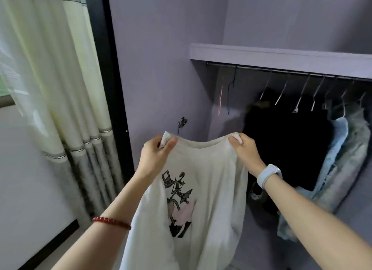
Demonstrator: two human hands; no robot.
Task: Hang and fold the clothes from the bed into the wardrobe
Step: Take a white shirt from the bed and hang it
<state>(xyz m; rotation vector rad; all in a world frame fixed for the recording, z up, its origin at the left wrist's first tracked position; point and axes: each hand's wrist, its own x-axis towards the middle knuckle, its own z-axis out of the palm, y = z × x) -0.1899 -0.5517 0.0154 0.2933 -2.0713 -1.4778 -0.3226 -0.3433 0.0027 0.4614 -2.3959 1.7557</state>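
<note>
Both hands, left hand (156, 156) and right hand (244, 152), are pinching the unhung white T-shirt (201, 189) before the part-filled wardrobe rail (261, 69)

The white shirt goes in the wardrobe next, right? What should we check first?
1. Both hands grip the white shirt: left hand, right hand pinch its shoulders. Ok.
2. Shirt on a hanger: none visible in it. Not ok.
3. Free hanger: blue hanger hangs bare on the rail. Ok.
4. Space on rail: gap left of the dark clothes. Ok.
5. Shirt clean and unwrinkled: cannot tell.
</note>
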